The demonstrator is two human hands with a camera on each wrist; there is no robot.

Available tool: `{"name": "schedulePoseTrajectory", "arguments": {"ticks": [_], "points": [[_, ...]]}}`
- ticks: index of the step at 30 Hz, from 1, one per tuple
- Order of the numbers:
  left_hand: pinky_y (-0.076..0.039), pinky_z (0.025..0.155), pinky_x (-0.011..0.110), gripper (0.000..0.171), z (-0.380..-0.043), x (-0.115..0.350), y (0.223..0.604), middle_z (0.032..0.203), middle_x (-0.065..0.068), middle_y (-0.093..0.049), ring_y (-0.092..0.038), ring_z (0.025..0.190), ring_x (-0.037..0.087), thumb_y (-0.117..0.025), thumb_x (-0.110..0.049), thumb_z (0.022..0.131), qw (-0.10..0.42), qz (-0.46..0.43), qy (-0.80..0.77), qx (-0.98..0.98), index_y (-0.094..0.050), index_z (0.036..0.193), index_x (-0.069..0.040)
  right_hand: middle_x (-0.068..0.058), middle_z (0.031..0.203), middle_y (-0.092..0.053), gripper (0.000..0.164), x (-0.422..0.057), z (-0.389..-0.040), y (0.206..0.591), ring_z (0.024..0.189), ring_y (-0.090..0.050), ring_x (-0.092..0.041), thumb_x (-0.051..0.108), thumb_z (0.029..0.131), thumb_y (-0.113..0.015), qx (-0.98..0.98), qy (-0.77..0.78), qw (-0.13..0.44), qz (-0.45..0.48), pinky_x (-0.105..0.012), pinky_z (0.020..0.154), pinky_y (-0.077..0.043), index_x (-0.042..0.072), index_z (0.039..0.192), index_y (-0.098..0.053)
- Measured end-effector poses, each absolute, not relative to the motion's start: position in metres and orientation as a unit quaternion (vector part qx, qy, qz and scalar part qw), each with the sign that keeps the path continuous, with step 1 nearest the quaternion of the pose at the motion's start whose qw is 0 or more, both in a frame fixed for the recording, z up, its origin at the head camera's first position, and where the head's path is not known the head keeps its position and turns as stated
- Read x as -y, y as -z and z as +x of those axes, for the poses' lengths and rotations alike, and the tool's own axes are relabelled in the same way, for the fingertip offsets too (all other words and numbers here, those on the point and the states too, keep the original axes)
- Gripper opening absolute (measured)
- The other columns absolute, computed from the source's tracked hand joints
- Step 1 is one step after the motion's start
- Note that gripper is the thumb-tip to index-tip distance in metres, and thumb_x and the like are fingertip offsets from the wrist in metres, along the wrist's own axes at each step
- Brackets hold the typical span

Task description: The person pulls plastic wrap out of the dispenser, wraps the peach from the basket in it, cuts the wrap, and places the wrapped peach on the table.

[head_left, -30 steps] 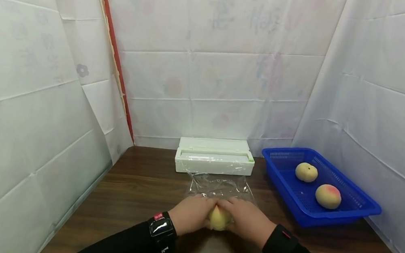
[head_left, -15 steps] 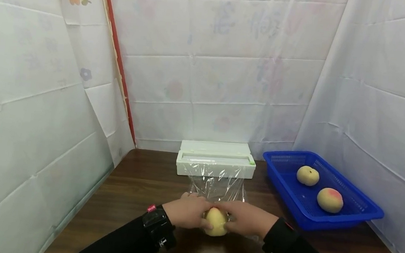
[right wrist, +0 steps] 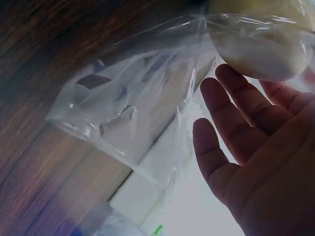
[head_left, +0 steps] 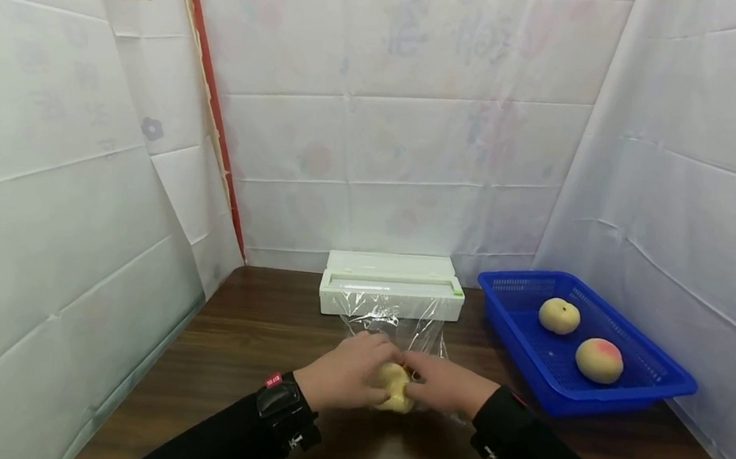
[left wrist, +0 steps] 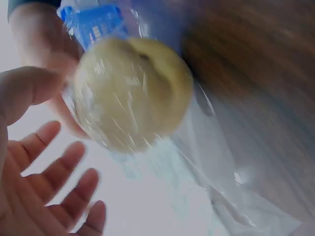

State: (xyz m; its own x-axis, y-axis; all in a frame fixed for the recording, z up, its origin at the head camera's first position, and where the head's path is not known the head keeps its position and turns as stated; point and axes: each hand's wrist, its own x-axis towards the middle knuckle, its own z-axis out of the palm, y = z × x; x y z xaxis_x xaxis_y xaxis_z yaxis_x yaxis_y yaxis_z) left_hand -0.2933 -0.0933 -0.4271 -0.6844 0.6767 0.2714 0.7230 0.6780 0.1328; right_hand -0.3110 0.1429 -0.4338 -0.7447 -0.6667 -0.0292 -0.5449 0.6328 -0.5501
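A pale yellow peach (head_left: 396, 389) lies between my two hands in the head view, with clear plastic wrap (right wrist: 123, 108) over its skin. My right hand (head_left: 449, 385) holds the peach, thumb in front and fingers behind it. In the left wrist view, shiny creases of film cross the peach (left wrist: 133, 96). My left hand (head_left: 349, 374) is at the peach's left side. Its fingers (left wrist: 61, 172) are spread apart from the fruit, and the thumb points towards it. The wrap runs from the peach back to a white box (head_left: 390, 304) with its lid raised.
To the right stands a blue plastic basket (head_left: 510, 347) holding two more peaches, one plain (head_left: 559, 316) and one with a pink blush (head_left: 598, 360). Hanging white sheets (head_left: 384, 135) enclose the dark wooden table (head_left: 250, 344) at the back and both sides.
The peach has turned over within the hands and moved slightly away from the body. My left hand has shifted forward and its fingers have come off the fruit.
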Motion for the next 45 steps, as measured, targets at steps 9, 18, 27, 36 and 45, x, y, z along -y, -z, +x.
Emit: {"name": "schedulePoseTrajectory", "arguments": {"ticks": [9, 18, 27, 36, 45], "points": [[-0.049, 0.074, 0.025, 0.021, -0.281, 0.082, 0.424, 0.096, -0.011, -0.068, -0.059, 0.087, 0.01, -0.088, -0.027, 0.08, 0.216, -0.409, 0.041, 0.886, -0.076, 0.098, -0.025, 0.004, 0.142, -0.066, 0.041, -0.141, -0.319, 0.435, 0.124, -0.063, -0.017, 0.039, 0.112, -0.047, -0.91, 0.255, 0.115, -0.307, -0.046, 0.104, -0.052, 0.027, 0.15, -0.057], [-0.057, 0.08, 0.028, 0.027, -0.294, 0.081, 0.434, 0.101, -0.008, -0.067, -0.065, 0.09, 0.01, -0.089, -0.028, 0.081, 0.188, -0.378, 0.035, 0.906, -0.074, 0.102, -0.02, 0.0, 0.135, -0.068, 0.043, -0.143, -0.329, 0.442, 0.114, -0.061, -0.017, 0.027, 0.109, -0.043, -0.911, 0.267, 0.119, -0.29, -0.047, 0.101, -0.05, 0.021, 0.148, -0.06], [-0.059, 0.09, 0.029, 0.029, -0.317, 0.082, 0.439, 0.111, -0.003, -0.071, -0.069, 0.099, 0.011, -0.085, -0.029, 0.089, 0.123, -0.328, 0.116, 0.929, -0.073, 0.112, -0.016, -0.006, 0.119, -0.074, 0.036, -0.14, -0.324, 0.438, 0.108, -0.07, -0.025, 0.022, 0.101, -0.065, -0.936, 0.165, -0.121, -0.285, -0.051, 0.091, -0.057, 0.01, 0.135, -0.069], [-0.057, 0.087, 0.028, 0.023, -0.345, 0.087, 0.438, 0.114, -0.001, -0.07, -0.067, 0.102, 0.014, -0.075, -0.026, 0.1, 0.065, -0.305, 0.211, 0.926, -0.076, 0.12, -0.016, 0.007, 0.081, -0.05, 0.022, -0.13, -0.308, 0.435, 0.072, -0.045, -0.01, 0.005, 0.079, -0.077, -0.813, 0.085, -0.336, -0.467, -0.027, 0.065, -0.039, 0.017, 0.096, -0.071], [-0.059, 0.091, 0.032, 0.025, -0.354, 0.092, 0.45, 0.124, 0.002, -0.074, -0.072, 0.11, 0.017, -0.069, -0.027, 0.104, 0.032, -0.289, 0.281, 0.915, -0.069, 0.126, -0.016, -0.004, 0.117, -0.065, 0.064, -0.131, -0.32, 0.461, 0.097, -0.067, -0.018, 0.031, 0.081, -0.094, -0.921, 0.124, -0.191, -0.316, -0.04, 0.082, -0.06, 0.012, 0.134, -0.064]]}}
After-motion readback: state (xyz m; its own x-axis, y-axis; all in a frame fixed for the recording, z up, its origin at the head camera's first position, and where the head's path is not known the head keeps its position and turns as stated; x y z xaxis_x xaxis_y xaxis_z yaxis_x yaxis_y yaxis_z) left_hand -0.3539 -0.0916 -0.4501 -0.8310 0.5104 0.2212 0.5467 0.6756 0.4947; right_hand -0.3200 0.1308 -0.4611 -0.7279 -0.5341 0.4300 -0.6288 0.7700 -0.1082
